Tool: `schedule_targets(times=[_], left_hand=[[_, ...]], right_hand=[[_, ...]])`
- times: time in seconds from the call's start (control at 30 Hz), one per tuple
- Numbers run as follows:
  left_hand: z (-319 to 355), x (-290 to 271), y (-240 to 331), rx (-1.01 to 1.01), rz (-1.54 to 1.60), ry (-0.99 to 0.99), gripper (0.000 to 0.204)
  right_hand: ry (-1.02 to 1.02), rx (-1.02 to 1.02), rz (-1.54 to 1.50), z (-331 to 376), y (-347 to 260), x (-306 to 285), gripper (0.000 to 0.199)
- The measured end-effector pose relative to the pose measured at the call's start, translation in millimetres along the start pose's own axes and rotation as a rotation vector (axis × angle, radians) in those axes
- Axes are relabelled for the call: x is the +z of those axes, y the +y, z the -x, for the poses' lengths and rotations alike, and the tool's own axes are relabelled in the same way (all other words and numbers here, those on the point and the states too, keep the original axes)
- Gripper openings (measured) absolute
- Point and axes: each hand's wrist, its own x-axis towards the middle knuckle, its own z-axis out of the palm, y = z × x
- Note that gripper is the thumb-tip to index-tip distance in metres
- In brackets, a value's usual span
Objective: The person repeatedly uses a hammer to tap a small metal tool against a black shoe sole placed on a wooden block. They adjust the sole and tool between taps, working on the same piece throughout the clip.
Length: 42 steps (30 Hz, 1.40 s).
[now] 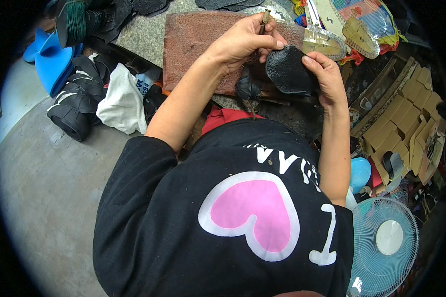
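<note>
A rounded black leather piece (288,72) with a stitched-looking edge is held up between my two hands over the worktop. My left hand (252,42) is closed, its thumb and finger pinching the upper left edge. A slim brownish tool (265,19), like a short handle, sticks up between the fingers of that same hand; its lower end is hidden. On the other side my right hand (326,74) grips the piece's right edge, thumb on top. Below the left hand lies a dark rounded thing (249,88) that I cannot make out.
Under my left arm lies a reddish-brown board (195,47) on a speckled stone slab (142,39). Sole-shaped templates (324,43) sit at the upper right. Black shoes (77,106), a white cloth (121,101) and green thread (75,22) are on the left. A fan (381,247) stands lower right.
</note>
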Motion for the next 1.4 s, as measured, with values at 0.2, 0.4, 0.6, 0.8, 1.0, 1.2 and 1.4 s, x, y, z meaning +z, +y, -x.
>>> schedule_targets(times=[0.2,0.4,0.6,0.8,1.0,1.2,1.4], left_hand=[[-2.2,-7.7,-6.8,0.025,-0.004,0.017,0.027],[3.7,-5.9,-2.5,-0.023,0.005,0.061,0.024],[5.8,-1.4,-0.5,0.010,-0.037,0.107,0.025],[7.3,1.4,3.1,-0.040,-0.004,0.094,0.027],[7.4,1.9,2.4,-0.053,0.011,0.056,0.030],[6.3,0.3,-0.5,-0.046,-0.032,0.084,0.032],[5.7,2.5,-3.3,0.004,-0.195,0.173,0.035]], right_hand=[[0.033,0.006,-0.027,-0.6,-0.5,2.6,0.014],[0.059,-0.006,0.071,1.9,-3.3,8.8,0.016],[0.082,-0.029,0.082,4.0,-5.4,14.3,0.015],[0.092,-0.044,0.112,3.6,-5.6,15.8,0.013],[0.105,-0.028,0.132,3.0,-4.0,15.2,0.013],[0.128,-0.017,0.101,0.3,1.3,13.0,0.013],[0.182,-0.122,0.026,-6.4,8.6,14.3,0.015]])
